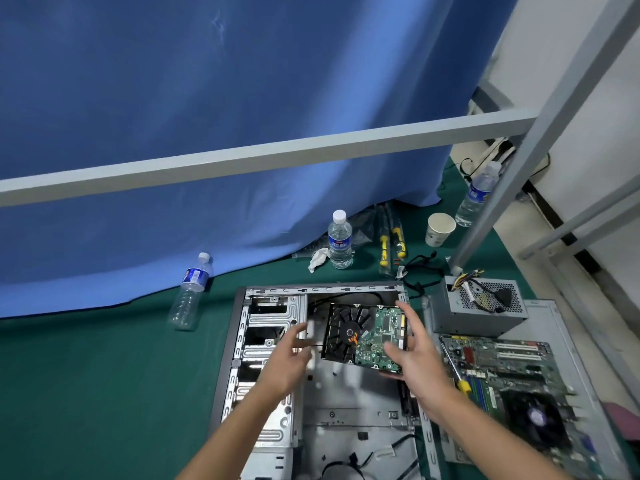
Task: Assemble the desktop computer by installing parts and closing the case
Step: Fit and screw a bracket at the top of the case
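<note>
Holding the fan card (pixel 363 336) above the open case (pixel 273 327), the right hand (pixel 412 355) clamps its fingers around it for seating; left hand (pixel 289 358) fingers spread, empty.

Open computer case (pixel 270 344) laid flat on green mat, side panel off, bare metal interior exposed; drive bays along 9 o'clock side, loose black cables at 6 o'clock end. Hard drive (pixel 363 336) held tilted above case's 12 o'clock half, underside up: black ribbed casting and green circuit board shown. Grey power supply (pixel 481 308) set just outside case at 2 o'clock, wire bundle piled on top. Motherboard (pixel 512 382) with black fan laid on detached side panel (pixel 554 313) at 3 o'clock.
</note>
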A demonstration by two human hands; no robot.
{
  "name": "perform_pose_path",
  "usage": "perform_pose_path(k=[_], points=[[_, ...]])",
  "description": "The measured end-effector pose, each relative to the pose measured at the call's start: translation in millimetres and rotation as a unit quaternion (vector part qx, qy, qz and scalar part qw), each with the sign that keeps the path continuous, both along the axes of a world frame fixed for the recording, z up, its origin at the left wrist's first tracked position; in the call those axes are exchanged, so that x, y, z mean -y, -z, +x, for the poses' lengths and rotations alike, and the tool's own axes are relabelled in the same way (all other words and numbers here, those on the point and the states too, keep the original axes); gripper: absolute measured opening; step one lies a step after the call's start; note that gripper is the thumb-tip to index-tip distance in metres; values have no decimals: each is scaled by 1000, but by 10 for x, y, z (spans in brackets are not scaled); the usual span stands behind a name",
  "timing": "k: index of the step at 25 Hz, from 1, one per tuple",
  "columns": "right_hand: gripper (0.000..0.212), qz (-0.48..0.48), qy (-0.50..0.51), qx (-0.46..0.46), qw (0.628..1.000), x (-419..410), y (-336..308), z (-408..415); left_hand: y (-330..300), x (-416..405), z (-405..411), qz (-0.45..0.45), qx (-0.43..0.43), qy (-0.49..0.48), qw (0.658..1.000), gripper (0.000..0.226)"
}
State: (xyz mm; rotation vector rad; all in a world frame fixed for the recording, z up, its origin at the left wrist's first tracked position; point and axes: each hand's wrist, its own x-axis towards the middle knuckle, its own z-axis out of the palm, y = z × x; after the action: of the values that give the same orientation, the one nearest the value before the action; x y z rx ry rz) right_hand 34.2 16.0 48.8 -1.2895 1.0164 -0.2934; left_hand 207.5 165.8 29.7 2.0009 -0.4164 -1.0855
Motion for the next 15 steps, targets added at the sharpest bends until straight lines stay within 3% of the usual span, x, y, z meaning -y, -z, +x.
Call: perform_pose_path(k=[4,6,8,11,15], points=[[81,23,1,-20,1000,38,159,92,145,-246,251,110,224,-11,968,56],[79,36,3,-30,999,19,236,180,218,-355,402,175,288,-16,941,59],[78,48,6,-28,998,22,310,298,283,-401,551,215,301,-29,929,61],[77,72,25,-18,997,48,465,473,421,-376,810,194,271,-44,942,63],[79,120,47,-17,991,91,733,615,638,-387,991,193,281,35,939,67]])
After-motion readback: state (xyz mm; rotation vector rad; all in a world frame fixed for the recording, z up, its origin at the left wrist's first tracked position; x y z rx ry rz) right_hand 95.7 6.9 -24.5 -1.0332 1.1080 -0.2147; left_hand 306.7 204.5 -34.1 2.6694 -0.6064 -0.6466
